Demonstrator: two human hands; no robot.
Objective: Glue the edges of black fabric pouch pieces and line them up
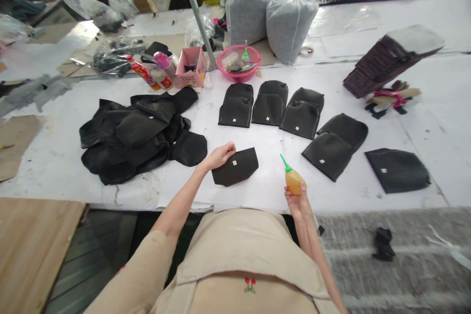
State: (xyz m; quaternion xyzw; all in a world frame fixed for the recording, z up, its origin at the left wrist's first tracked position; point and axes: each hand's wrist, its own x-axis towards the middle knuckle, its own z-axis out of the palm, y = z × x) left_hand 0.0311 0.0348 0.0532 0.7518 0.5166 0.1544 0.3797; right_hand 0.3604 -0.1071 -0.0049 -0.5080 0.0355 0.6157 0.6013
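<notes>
My left hand pinches the upper edge of a black leather-like piece that bears a small pale label. In my right hand is a squeeze bottle of amber liquid, its green nozzle tilted up and to the left. Beyond both hands, several similar black pieces lie in an arc on the white table, each with a small label. The rightmost folded piece sits apart from them. To the left of my left hand is a loose heap of black pieces.
A pink basket with small items stands at the back, beside a pink box and a red bottle. Two stuffed grey bags are behind. A dark stack leans at the right. A metal pole rises near the basket.
</notes>
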